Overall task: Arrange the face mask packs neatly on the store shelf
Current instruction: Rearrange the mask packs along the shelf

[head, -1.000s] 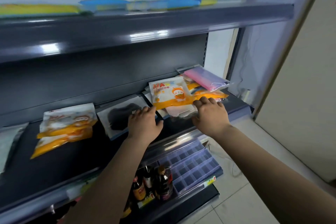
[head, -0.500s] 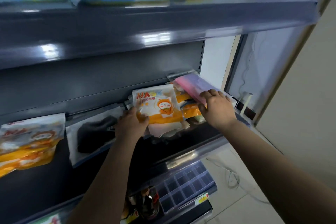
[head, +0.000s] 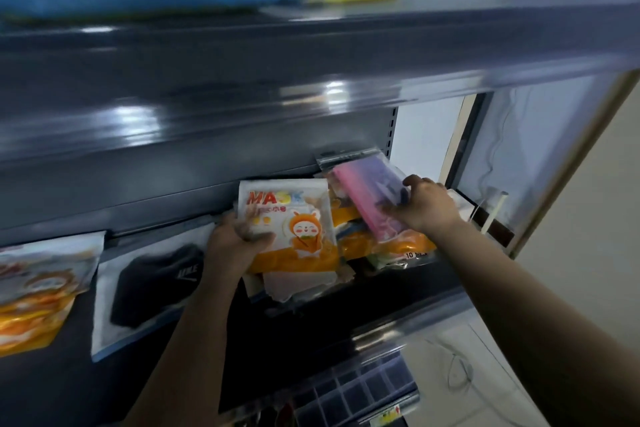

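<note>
Leftward, black mask pack [head: 152, 288] beside left hand [head: 235, 246], orange packs [head: 31, 291] beyond.

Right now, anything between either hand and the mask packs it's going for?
Nothing visible. The left hand already grips the orange MASK pack at its left edge, and the right hand grips the pink pack on top of the right-hand pile. Both packs lie over other packs on the shelf.

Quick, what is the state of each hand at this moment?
Left hand: grips the white and orange mask pack at its left edge.
Right hand: grips the pink pack.
</note>
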The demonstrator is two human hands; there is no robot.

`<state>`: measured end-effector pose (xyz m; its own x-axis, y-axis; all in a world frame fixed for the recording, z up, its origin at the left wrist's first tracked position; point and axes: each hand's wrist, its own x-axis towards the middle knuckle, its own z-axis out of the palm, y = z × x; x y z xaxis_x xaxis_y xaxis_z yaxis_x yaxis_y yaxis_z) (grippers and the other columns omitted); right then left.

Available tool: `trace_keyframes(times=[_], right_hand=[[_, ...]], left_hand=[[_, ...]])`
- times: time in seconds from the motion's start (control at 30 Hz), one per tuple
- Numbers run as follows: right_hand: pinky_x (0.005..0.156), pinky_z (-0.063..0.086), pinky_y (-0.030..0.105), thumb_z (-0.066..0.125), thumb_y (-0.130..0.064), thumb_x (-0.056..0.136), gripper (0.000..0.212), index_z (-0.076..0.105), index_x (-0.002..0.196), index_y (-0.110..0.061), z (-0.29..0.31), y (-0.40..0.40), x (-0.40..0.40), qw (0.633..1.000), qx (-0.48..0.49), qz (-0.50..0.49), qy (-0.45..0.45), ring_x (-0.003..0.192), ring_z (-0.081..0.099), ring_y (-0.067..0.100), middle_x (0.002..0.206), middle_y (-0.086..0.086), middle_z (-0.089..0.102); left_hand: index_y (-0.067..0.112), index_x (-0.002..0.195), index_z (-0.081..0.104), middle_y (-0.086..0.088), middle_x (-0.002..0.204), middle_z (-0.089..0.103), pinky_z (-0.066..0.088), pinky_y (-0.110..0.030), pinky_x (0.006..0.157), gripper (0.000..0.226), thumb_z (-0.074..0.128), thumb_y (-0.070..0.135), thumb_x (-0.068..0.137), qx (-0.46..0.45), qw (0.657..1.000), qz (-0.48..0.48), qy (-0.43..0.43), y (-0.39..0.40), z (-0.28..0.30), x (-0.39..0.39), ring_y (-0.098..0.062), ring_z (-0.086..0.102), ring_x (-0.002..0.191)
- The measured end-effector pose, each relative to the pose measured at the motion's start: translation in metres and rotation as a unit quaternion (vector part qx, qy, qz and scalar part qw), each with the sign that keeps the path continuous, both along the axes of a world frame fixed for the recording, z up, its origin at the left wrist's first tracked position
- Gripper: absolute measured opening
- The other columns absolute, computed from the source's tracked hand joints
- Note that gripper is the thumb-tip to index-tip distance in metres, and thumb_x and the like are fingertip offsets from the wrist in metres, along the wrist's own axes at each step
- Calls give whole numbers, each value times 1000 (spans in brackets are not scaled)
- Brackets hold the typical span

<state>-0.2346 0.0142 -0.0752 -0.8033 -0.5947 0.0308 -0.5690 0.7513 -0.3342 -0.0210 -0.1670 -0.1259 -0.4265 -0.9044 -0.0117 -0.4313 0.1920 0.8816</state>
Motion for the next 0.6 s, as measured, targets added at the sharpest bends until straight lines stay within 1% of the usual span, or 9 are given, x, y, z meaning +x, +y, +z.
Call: trace_keyframes(times=[0.07, 0.13, 0.17, 0.23, 0.3, 0.37, 0.43, 0.53, 0.6], right_hand=[[79, 42, 35, 63, -65, 73, 67, 49, 110, -11, 0, 0, -8, 1000, 9, -7, -20, 108, 49, 30, 102, 7, 56], [80, 43, 37, 63, -71, 68, 71, 46, 105, -13, 1, 0, -15, 999, 24, -4, -46, 107, 50, 30, 99, 7, 55], [81, 44, 37, 64, -72, 66, 72, 45, 103, -14, 1, 0, -17, 998, 21, -3, -59, 106, 51, 30, 97, 6, 56], [81, 47, 38, 69, -69, 62, 72, 46, 102, -14, 1, 2, -22, 997, -12, -2, -72, 101, 53, 30, 99, 7, 60], [77, 48, 38, 78, -54, 63, 70, 49, 107, -10, 2, 6, -26, 994, -71, 1, -82, 97, 56, 31, 103, 11, 63], [76, 48, 37, 79, -35, 70, 64, 49, 118, -4, 3, 11, -30, 987, -126, 16, -94, 95, 59, 32, 108, 14, 64], [72, 47, 31, 75, -21, 76, 64, 45, 130, -3, 2, 17, -33, 977, -178, 41, -109, 91, 60, 30, 110, 11, 63], [58, 46, 26, 72, -12, 80, 57, 47, 130, -6, -2, 27, -32, 952, -259, 74, -148, 83, 62, 27, 98, 4, 56], [49, 48, 21, 70, -6, 81, 51, 48, 126, -4, -7, 32, -29, 920, -324, 97, -196, 67, 62, 14, 87, 1, 51]], left_hand=[[5, 115, 58, -11, 110, 63, 46, -31, 78, 51, 80, 15, 71, 12, 999, 27, 28, 2, 2, -2, -25, 59, 97], [3, 109, 61, -11, 101, 63, 40, -26, 73, 42, 78, 11, 72, 26, 996, 50, 63, 9, 5, -2, -20, 56, 88], [3, 106, 62, -12, 100, 64, 39, -25, 73, 38, 78, 8, 72, 29, 995, 56, 82, 12, 5, -2, -20, 57, 87], [5, 102, 60, -16, 100, 65, 43, -28, 74, 37, 78, 3, 70, 41, 989, 74, 125, 18, 3, -1, -27, 62, 94], [8, 106, 58, -15, 101, 64, 49, -35, 79, 42, 78, 1, 70, 44, 983, 84, 154, 27, 4, 1, -31, 62, 99], [15, 109, 56, -9, 102, 64, 53, -42, 84, 47, 78, 4, 70, 35, 981, 90, 166, 39, 3, 4, -30, 63, 99], [16, 116, 53, -7, 104, 63, 53, -41, 82, 52, 78, 6, 71, 29, 976, 102, 191, 52, 4, 10, -28, 62, 98], [13, 122, 51, -5, 110, 63, 53, -34, 77, 57, 78, 10, 72, 18, 969, 116, 216, 71, 5, 22, -23, 63, 98], [14, 123, 51, -6, 114, 65, 55, -41, 81, 56, 76, 6, 73, 46, 956, 109, 268, 84, 5, 33, -24, 65, 102]])
